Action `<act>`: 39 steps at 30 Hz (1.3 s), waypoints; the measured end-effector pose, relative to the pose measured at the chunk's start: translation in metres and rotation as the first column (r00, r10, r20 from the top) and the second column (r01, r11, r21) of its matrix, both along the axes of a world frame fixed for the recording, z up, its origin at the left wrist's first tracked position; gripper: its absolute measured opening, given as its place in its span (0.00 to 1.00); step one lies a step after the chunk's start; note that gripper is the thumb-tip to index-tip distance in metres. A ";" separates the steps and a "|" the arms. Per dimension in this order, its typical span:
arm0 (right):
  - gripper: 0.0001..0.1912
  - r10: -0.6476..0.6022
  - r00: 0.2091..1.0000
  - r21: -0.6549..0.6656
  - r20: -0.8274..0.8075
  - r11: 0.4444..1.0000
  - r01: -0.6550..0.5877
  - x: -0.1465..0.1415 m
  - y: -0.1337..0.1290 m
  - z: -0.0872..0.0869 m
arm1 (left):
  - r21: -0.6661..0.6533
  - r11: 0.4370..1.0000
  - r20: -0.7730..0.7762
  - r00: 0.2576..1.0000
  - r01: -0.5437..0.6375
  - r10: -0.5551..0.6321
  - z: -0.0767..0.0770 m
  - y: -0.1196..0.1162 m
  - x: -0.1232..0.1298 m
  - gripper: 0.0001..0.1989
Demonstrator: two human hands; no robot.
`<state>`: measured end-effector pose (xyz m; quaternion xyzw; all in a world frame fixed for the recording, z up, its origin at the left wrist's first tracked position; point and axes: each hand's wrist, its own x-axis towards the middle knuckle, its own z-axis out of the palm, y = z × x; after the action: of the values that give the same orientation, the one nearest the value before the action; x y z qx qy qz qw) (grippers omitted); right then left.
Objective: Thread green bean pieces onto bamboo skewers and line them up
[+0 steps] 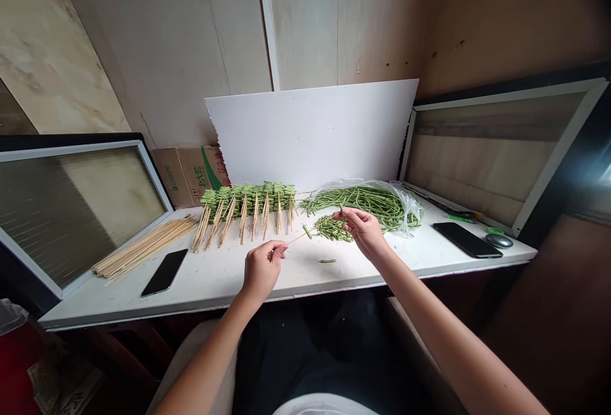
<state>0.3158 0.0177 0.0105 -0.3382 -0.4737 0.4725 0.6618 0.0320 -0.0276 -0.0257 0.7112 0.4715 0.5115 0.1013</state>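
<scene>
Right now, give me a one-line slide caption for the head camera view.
Left hand holds a bamboo skewer while the right hand pinches folded long beans on it, beside rows of skewered beans.

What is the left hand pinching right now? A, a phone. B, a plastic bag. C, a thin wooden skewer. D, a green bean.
C: the left hand pinches the end of the thin wooden skewer, which runs toward the green long beans held by the right hand.

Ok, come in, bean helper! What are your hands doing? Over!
Left hand pinching bamboo skewer. Right hand gripping green long beans at skewer's far end. Loose bean piece on table between hands.
</scene>
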 end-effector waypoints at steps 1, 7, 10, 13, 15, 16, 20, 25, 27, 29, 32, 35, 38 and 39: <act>0.18 -0.006 1.000 0.010 0.007 1.000 0.006 0.000 0.000 0.000 | -0.005 1.000 0.001 1.000 0.005 -0.005 0.000 0.000 0.000 0.15; 0.17 -0.036 0.997 0.068 0.069 0.997 0.031 0.001 0.001 -0.002 | -0.019 1.000 0.016 1.000 0.023 -0.022 -0.001 -0.001 0.003 0.15; 0.17 -0.039 0.996 0.080 0.077 0.996 0.033 0.001 0.002 -0.003 | -0.030 0.999 0.022 0.999 0.030 -0.030 -0.003 -0.001 0.003 0.15; 0.18 -0.051 0.995 0.072 0.088 0.996 0.045 -0.003 0.000 -0.004 | -0.047 0.998 0.033 0.999 0.032 -0.031 -0.006 0.001 0.003 0.14; 0.18 -0.056 0.995 0.076 0.088 0.996 0.049 -0.006 -0.002 -0.004 | -0.054 0.998 0.041 0.999 0.030 -0.028 -0.007 0.002 0.002 0.14; 0.18 -0.057 0.995 0.083 0.085 0.995 0.050 -0.007 -0.003 -0.004 | -0.056 0.998 0.045 0.999 0.030 -0.027 -0.007 0.003 0.002 0.14; 0.17 -0.060 0.995 0.111 0.084 0.993 0.050 -0.011 -0.006 -0.003 | -0.065 0.997 0.076 0.996 0.052 -0.047 -0.006 0.002 0.003 0.14; 0.17 -0.057 0.995 0.126 0.085 0.991 0.046 -0.012 -0.008 0.000 | -0.083 0.992 0.135 0.988 0.091 -0.079 -0.006 -0.001 0.006 0.14; 0.17 -0.068 0.994 0.138 0.090 0.989 0.055 -0.015 -0.010 0.001 | -0.078 0.992 0.151 0.985 0.095 -0.082 -0.006 -0.002 0.008 0.14; 0.17 -0.061 0.993 0.145 0.103 0.988 0.046 -0.021 -0.014 0.002 | -0.072 0.992 0.163 0.982 0.106 -0.093 -0.006 -0.003 0.010 0.14; 0.18 -0.031 0.995 0.114 0.099 0.993 0.020 -0.031 -0.020 0.002 | -0.058 0.991 0.169 0.980 0.118 -0.107 -0.002 -0.007 0.012 0.14; 0.18 -0.002 0.996 0.089 0.084 0.996 -0.006 -0.038 -0.021 0.001 | -0.041 0.995 0.174 0.981 0.096 -0.088 0.003 -0.010 0.013 0.14; 0.18 0.026 0.995 0.092 0.097 0.995 -0.034 -0.043 -0.020 -0.005 | -0.024 0.997 0.163 0.984 0.076 -0.071 0.006 -0.011 0.012 0.13; 0.18 0.034 0.994 0.090 0.099 0.995 -0.044 -0.044 -0.020 -0.007 | -0.018 0.997 0.156 0.986 0.071 -0.068 0.006 -0.011 0.012 0.12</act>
<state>0.2713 -0.0021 0.0032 -0.3206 -0.5334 0.4458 0.6434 0.0441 -0.0387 -0.0200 0.6841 0.4430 0.5559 0.1636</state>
